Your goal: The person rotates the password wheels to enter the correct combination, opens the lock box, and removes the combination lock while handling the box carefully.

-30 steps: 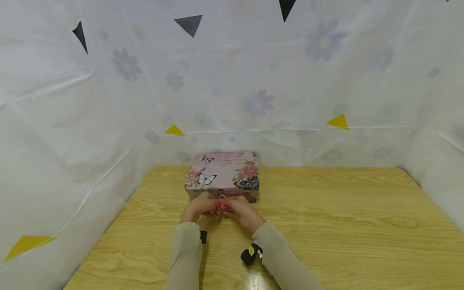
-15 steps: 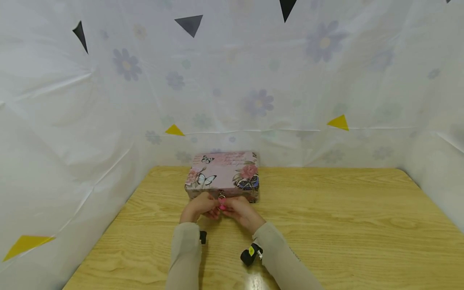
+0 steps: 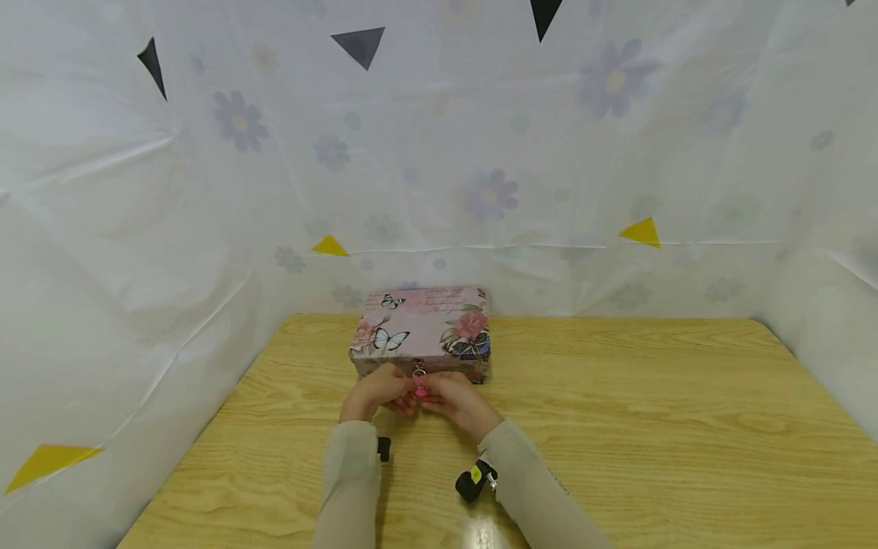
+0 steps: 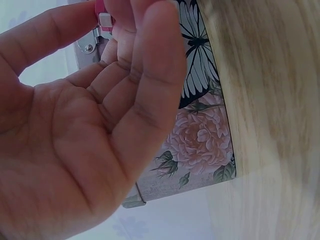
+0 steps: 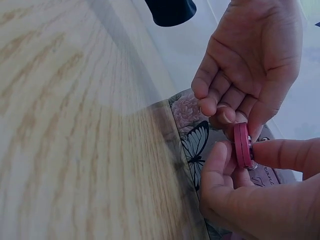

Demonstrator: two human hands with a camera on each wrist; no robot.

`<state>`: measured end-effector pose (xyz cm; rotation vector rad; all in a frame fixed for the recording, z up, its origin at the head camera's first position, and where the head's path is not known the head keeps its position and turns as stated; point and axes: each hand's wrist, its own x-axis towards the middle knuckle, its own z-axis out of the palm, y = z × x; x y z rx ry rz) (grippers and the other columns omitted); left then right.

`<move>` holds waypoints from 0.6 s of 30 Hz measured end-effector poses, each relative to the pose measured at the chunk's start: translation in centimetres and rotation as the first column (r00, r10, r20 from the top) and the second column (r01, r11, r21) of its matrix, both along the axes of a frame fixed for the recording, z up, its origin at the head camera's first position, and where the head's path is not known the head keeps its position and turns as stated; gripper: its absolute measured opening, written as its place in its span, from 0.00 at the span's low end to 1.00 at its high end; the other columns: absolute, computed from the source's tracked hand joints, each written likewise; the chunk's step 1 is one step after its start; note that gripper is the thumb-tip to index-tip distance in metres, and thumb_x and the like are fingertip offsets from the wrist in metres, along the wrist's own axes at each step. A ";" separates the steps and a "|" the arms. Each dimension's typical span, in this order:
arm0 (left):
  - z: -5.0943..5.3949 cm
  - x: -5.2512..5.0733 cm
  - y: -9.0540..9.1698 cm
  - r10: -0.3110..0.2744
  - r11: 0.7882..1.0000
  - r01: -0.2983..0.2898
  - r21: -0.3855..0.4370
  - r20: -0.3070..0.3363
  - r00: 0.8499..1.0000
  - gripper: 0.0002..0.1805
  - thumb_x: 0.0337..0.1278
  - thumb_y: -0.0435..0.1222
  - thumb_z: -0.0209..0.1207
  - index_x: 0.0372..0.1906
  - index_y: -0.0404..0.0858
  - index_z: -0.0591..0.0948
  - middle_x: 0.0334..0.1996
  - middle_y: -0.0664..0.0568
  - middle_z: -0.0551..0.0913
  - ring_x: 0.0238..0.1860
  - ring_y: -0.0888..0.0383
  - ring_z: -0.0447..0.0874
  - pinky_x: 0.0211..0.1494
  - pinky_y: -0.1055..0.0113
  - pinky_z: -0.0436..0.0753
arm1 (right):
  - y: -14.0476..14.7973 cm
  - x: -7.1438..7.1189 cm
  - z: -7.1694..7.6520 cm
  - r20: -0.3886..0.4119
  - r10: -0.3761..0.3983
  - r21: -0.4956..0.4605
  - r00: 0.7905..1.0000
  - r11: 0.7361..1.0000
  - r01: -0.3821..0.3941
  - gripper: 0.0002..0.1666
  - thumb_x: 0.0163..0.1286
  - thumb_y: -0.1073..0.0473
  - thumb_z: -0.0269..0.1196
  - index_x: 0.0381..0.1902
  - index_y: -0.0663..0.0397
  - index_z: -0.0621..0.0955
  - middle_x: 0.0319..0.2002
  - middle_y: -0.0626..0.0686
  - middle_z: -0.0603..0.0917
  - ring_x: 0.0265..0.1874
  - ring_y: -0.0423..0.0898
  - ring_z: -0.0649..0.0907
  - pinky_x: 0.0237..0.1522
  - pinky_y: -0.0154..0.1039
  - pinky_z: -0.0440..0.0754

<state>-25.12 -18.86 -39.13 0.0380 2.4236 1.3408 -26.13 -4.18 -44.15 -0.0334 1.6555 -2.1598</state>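
A pink box (image 3: 428,320) printed with roses and butterflies stands lid down at the back of the table. At the middle of its front, a small pink padlock (image 3: 421,386) hangs from the metal latch (image 4: 89,48). My left hand (image 3: 381,390) pinches the padlock from the left, between thumb and fingers. From the right, my right hand (image 3: 461,401) grips it too, its thumb pressed on the face with the small metallic parts. In the right wrist view the padlock (image 5: 242,145) is seen edge on, between both hands. Fingers partly cover the latch.
The wooden table (image 3: 617,427) spreads out in front and to the right of the box. A white flowered curtain (image 3: 439,152) hangs behind and at both sides. Black wrist straps (image 3: 473,483) sit below my sleeves.
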 end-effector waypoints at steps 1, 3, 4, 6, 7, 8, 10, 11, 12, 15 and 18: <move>0.0 0.0 0.0 0.002 1.000 -0.002 0.000 0.001 1.000 0.12 0.60 0.29 0.51 0.33 0.23 0.81 0.22 0.44 0.82 0.20 0.58 0.81 0.35 0.57 0.85 | 0.0 0.0 0.0 0.000 0.004 0.000 1.000 1.000 -0.004 0.15 0.68 0.65 0.58 0.46 0.75 0.77 0.26 0.49 0.80 0.27 0.39 0.79 0.35 0.33 0.81; 0.0 0.0 0.0 0.003 1.000 -0.003 0.004 0.007 1.000 0.12 0.60 0.29 0.51 0.33 0.22 0.81 0.21 0.44 0.82 0.20 0.58 0.81 0.35 0.57 0.85 | 0.0 0.0 0.0 0.001 0.009 0.001 1.000 1.000 -0.009 0.15 0.69 0.66 0.58 0.47 0.75 0.76 0.27 0.49 0.80 0.27 0.39 0.79 0.36 0.33 0.81; 0.0 0.0 0.0 0.002 1.000 -0.002 0.006 0.009 1.000 0.12 0.60 0.29 0.51 0.33 0.22 0.81 0.21 0.45 0.82 0.20 0.58 0.81 0.35 0.57 0.85 | 0.0 0.0 0.0 -0.003 0.011 0.002 1.000 1.000 -0.011 0.15 0.69 0.66 0.57 0.48 0.76 0.76 0.27 0.49 0.80 0.27 0.39 0.79 0.36 0.33 0.81; 0.0 -0.1 0.0 0.001 1.000 -0.001 0.012 0.012 1.000 0.12 0.60 0.29 0.51 0.33 0.21 0.81 0.21 0.45 0.81 0.20 0.58 0.81 0.35 0.57 0.85 | 0.1 0.0 0.0 0.000 0.013 0.004 1.000 1.000 -0.013 0.15 0.70 0.67 0.56 0.49 0.76 0.76 0.28 0.49 0.80 0.28 0.39 0.79 0.36 0.33 0.81; 0.0 0.0 0.0 0.001 1.000 -0.001 0.017 0.013 1.000 0.12 0.60 0.29 0.51 0.33 0.21 0.80 0.21 0.46 0.81 0.20 0.58 0.81 0.35 0.57 0.85 | 0.1 0.0 0.1 0.002 0.014 0.004 1.000 1.000 -0.014 0.15 0.70 0.67 0.56 0.49 0.77 0.75 0.28 0.49 0.80 0.28 0.39 0.79 0.36 0.32 0.81; 0.0 0.0 0.0 -0.001 1.000 0.001 0.020 0.013 1.000 0.13 0.60 0.29 0.51 0.33 0.21 0.80 0.20 0.46 0.81 0.19 0.58 0.80 0.35 0.57 0.85 | 0.1 0.0 0.1 -0.001 0.015 0.005 1.000 1.000 -0.015 0.16 0.70 0.68 0.55 0.50 0.77 0.75 0.28 0.49 0.80 0.28 0.39 0.79 0.36 0.33 0.81; -0.1 0.0 0.0 -0.004 1.000 0.004 0.022 0.009 1.000 0.12 0.60 0.29 0.51 0.32 0.21 0.80 0.20 0.47 0.80 0.19 0.59 0.80 0.35 0.57 0.85 | 0.1 0.1 0.1 -0.003 0.019 0.006 1.000 1.000 -0.019 0.16 0.71 0.68 0.54 0.51 0.78 0.74 0.29 0.49 0.79 0.28 0.39 0.79 0.36 0.32 0.81; -0.1 0.0 0.0 -0.004 1.000 0.004 0.022 0.006 1.000 0.12 0.60 0.29 0.51 0.32 0.21 0.80 0.20 0.47 0.80 0.19 0.59 0.80 0.34 0.57 0.85 | 0.1 0.0 0.1 0.001 0.020 0.006 1.000 1.000 -0.020 0.16 0.71 0.68 0.54 0.51 0.78 0.74 0.29 0.50 0.79 0.28 0.39 0.79 0.36 0.32 0.81; -0.1 0.0 0.0 -0.004 1.000 0.004 0.020 0.003 1.000 0.12 0.60 0.29 0.51 0.31 0.22 0.80 0.20 0.47 0.80 0.19 0.59 0.80 0.34 0.57 0.85 | 0.1 0.0 0.1 -0.001 0.022 0.005 1.000 1.000 -0.022 0.16 0.71 0.69 0.54 0.51 0.78 0.73 0.29 0.49 0.79 0.28 0.39 0.79 0.36 0.32 0.81; -0.1 0.0 0.1 -0.005 1.000 0.005 0.001 -0.013 1.000 0.12 0.59 0.29 0.52 0.30 0.23 0.81 0.19 0.48 0.80 0.19 0.59 0.80 0.33 0.58 0.85 | 0.1 0.0 0.1 -0.007 0.024 0.000 1.000 1.000 -0.024 0.16 0.70 0.69 0.53 0.51 0.79 0.73 0.28 0.49 0.79 0.28 0.39 0.79 0.36 0.32 0.81; -0.1 -0.1 0.1 -0.001 1.000 0.001 -0.017 -0.022 1.000 0.12 0.59 0.30 0.52 0.29 0.24 0.81 0.19 0.48 0.79 0.19 0.59 0.80 0.33 0.58 0.85 | 0.0 0.0 0.1 -0.013 0.022 -0.005 1.000 1.000 -0.022 0.16 0.70 0.69 0.54 0.50 0.79 0.73 0.27 0.49 0.78 0.27 0.38 0.79 0.35 0.32 0.81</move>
